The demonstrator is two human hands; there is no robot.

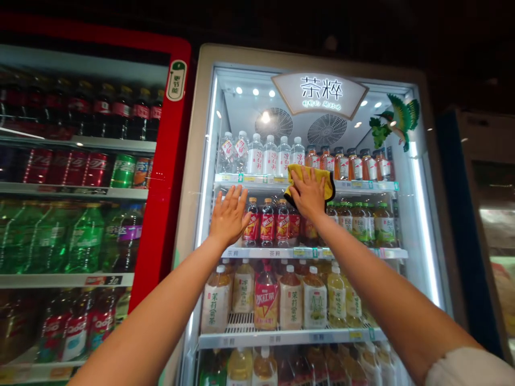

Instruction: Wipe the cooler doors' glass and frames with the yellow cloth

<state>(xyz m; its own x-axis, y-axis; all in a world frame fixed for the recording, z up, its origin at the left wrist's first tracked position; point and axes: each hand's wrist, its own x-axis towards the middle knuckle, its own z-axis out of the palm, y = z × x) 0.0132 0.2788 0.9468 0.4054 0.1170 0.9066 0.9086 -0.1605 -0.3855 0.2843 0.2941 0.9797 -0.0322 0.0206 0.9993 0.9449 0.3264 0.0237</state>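
Note:
A glass-fronted drinks fridge (192, 161) stands before me, lit inside. My right hand (309, 194) holds a yellow cleaning cloth (329, 181) with a black edge flat against the glass, at about the height of the upper shelf. The fingers are spread over the cloth, and part of it is hidden under the palm. My left hand (229, 214) is open, its fingers stretched upward, and appears to rest on the glass to the left. Behind the glass, between my hands, are red-labelled tea bottles (267, 222).
A fan-shaped lit sign (321, 95) and a green bird decoration (402, 120) are at the fridge's top. Shelves of bottles (290, 297) fill it below. To the left stands a red-framed fridge (163, 177) with sodas; another cabinet (483, 203) is at the right.

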